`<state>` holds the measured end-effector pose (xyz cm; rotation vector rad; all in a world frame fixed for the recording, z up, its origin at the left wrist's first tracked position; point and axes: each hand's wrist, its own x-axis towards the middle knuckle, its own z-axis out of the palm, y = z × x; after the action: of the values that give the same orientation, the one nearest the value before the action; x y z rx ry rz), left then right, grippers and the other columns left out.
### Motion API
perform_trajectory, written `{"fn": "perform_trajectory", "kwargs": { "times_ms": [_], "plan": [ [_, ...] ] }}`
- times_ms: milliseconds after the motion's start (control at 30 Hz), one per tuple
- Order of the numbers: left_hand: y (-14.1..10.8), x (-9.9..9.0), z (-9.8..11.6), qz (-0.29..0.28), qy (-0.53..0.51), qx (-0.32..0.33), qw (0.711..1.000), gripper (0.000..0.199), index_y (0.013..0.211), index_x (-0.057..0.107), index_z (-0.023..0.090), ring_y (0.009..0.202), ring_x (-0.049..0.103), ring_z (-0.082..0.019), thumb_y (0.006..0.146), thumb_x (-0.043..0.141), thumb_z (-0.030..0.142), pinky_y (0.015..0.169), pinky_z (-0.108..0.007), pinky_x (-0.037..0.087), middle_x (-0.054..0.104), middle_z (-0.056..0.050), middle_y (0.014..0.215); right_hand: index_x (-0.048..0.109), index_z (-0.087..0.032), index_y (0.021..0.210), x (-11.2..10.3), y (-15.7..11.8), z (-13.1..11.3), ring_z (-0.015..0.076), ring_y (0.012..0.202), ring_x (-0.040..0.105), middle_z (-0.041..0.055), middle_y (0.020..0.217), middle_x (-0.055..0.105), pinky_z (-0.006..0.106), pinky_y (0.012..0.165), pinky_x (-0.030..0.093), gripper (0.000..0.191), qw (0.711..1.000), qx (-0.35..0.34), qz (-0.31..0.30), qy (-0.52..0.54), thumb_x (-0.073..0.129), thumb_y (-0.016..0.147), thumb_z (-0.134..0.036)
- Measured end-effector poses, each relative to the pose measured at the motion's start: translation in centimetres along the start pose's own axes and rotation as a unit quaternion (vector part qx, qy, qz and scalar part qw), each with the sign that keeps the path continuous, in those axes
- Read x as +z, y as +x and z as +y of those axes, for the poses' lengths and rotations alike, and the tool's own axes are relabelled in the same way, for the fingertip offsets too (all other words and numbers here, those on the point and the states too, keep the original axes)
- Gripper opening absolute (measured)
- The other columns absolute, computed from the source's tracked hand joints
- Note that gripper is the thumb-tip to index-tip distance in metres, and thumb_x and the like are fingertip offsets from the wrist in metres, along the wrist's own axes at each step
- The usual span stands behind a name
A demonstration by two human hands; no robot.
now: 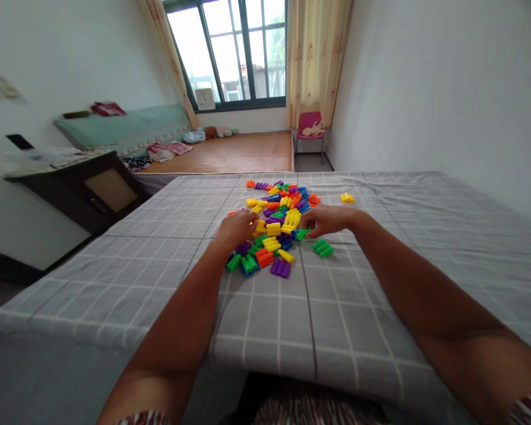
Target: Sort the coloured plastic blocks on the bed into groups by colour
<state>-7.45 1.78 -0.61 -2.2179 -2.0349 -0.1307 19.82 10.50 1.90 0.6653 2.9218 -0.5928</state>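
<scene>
A heap of colourful plastic building blocks [272,244], shaped like short joined tubes, lies on a grey checked tablecloth [336,313]. At the heap's left side, my left hand [239,227] is closed, its curled fingertips on a yellow block [259,227]. My right hand [325,219] reaches in from the right with bent fingers, thumb and fingertips down at a green block [302,234]; its fingers partly hide the grip. A joined yellow piece [291,219] rests between the hands. Closer to me are a purple block [281,268] and a separate green block [323,248].
A lone yellow block [347,198] lies to the right of the heap. Beyond the table stand a bed [248,150] and a pink chair [310,123]. On the left is a dark cabinet [101,189]; the table's front edge is near my body.
</scene>
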Motion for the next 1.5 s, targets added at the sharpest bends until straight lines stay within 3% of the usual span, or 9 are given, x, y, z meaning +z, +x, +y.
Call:
{"fn": "perform_trajectory", "kwargs": {
  "times_ms": [233, 400, 567, 733, 867, 967, 1100, 1300, 1500],
  "plan": [
    [0.0, 0.0, 0.0, 0.004, 0.01, 0.007, 1.0, 0.031, 0.11, 0.066, 0.028, 0.097, 0.063, -0.021, 0.09, 0.043, 0.036, 0.073, -0.027, 0.047, 0.067, -0.004, 0.11, 0.052, -0.022, 0.132, -0.1, -0.9, 1.9, 0.0108, 0.06, 0.052, -0.0038, 0.072, 0.059, 0.022, 0.057, 0.038, 0.056, 0.992, 0.023, 0.013, 0.124, 0.061, 0.077, -0.027],
    [-0.1, -0.3, 0.1, -0.005, 0.01, -0.002, 1.0, 0.031, 0.11, 0.066, 0.029, 0.098, 0.063, -0.02, 0.09, 0.044, 0.037, 0.075, -0.026, 0.047, 0.068, -0.004, 0.11, 0.064, -0.022, 0.116, 0.0, -0.7, 2.8, 0.0141, 0.075, 0.057, 0.0008, 0.09, 0.065, 0.023, 0.066, 0.042, 0.045, 0.993, 0.024, 0.076, 0.082, 0.067, 0.071, -0.024],
    [-0.2, -0.4, 0.2, -0.004, 0.002, -0.004, 1.0, 0.032, 0.11, 0.066, 0.028, 0.098, 0.063, -0.02, 0.09, 0.043, 0.038, 0.076, -0.027, 0.048, 0.068, -0.004, 0.111, 0.062, -0.02, 0.11, -1.1, -1.1, 3.1, 0.0151, 0.075, 0.06, 0.0019, 0.087, 0.066, 0.026, 0.068, 0.045, 0.042, 0.975, 0.064, 0.184, 0.105, 0.07, 0.07, -0.032],
    [0.0, -0.2, -0.1, 0.001, -0.004, -0.005, 1.0, 0.032, 0.11, 0.066, 0.028, 0.098, 0.063, -0.02, 0.09, 0.043, 0.036, 0.076, -0.026, 0.048, 0.068, -0.004, 0.111, 0.056, -0.016, 0.104, -3.6, -4.2, 6.4, 0.0163, 0.073, 0.063, 0.0072, 0.09, 0.067, 0.03, 0.067, 0.05, 0.049, 0.89, 0.153, 0.344, 0.257, 0.075, 0.067, -0.042],
    [0.2, -0.1, -0.3, 0.004, 0.002, 0.001, 1.0, 0.033, 0.109, 0.067, 0.028, 0.096, 0.064, -0.021, 0.09, 0.041, 0.037, 0.074, -0.028, 0.048, 0.069, -0.006, 0.109, 0.058, -0.015, 0.091, -3.1, -9.0, 12.8, 0.0177, 0.068, 0.061, 0.0077, 0.081, 0.068, 0.032, 0.063, 0.05, 0.047, 0.805, 0.356, 0.447, 0.16, 0.078, 0.061, -0.045],
    [0.3, -0.1, -0.3, 0.002, 0.001, 0.007, 1.0, 0.033, 0.108, 0.067, 0.028, 0.096, 0.065, -0.021, 0.09, 0.04, 0.037, 0.074, -0.028, 0.048, 0.068, -0.006, 0.11, 0.06, -0.017, 0.081, -0.6, -12.5, 16.7, 0.0205, 0.071, 0.062, 0.0081, 0.081, 0.068, 0.032, 0.063, 0.049, 0.039, 0.761, 0.482, 0.429, 0.068, 0.075, 0.062, -0.048],
    [0.4, -0.1, -0.5, 0.005, -0.002, 0.008, 1.0, 0.035, 0.111, 0.066, 0.028, 0.097, 0.064, -0.022, 0.09, 0.039, 0.037, 0.074, -0.028, 0.048, 0.068, -0.006, 0.112, 0.063, -0.02, 0.08, 2.9, -15.0, 18.5, 0.0243, 0.076, 0.064, 0.0088, 0.082, 0.069, 0.033, 0.063, 0.048, 0.04, 0.724, 0.585, 0.364, 0.034, 0.067, 0.065, -0.057],
    [0.5, -0.1, -0.6, -0.009, -0.001, -0.004, 1.0, 0.036, 0.113, 0.065, 0.029, 0.095, 0.064, -0.021, 0.09, 0.039, 0.039, 0.071, -0.027, 0.047, 0.068, -0.005, 0.112, 0.068, -0.017, 0.095, 4.4, -16.1, 19.7, 0.0263, 0.088, 0.064, 0.0123, 0.096, 0.071, 0.035, 0.074, 0.049, 0.051, 0.748, 0.547, 0.373, 0.033, 0.053, 0.075, -0.062],
    [0.5, -0.2, -0.5, -0.011, -0.006, -0.01, 1.0, 0.037, 0.113, 0.065, 0.029, 0.094, 0.064, -0.023, 0.09, 0.04, 0.039, 0.07, -0.029, 0.047, 0.066, -0.006, 0.115, 0.066, -0.017, 0.114, 4.6, -16.7, 20.1, 0.0236, 0.095, 0.065, 0.0085, 0.114, 0.068, 0.031, 0.083, 0.05, 0.052, 0.836, 0.396, 0.366, 0.106, 0.07, 0.068, -0.041]
  ]
}}
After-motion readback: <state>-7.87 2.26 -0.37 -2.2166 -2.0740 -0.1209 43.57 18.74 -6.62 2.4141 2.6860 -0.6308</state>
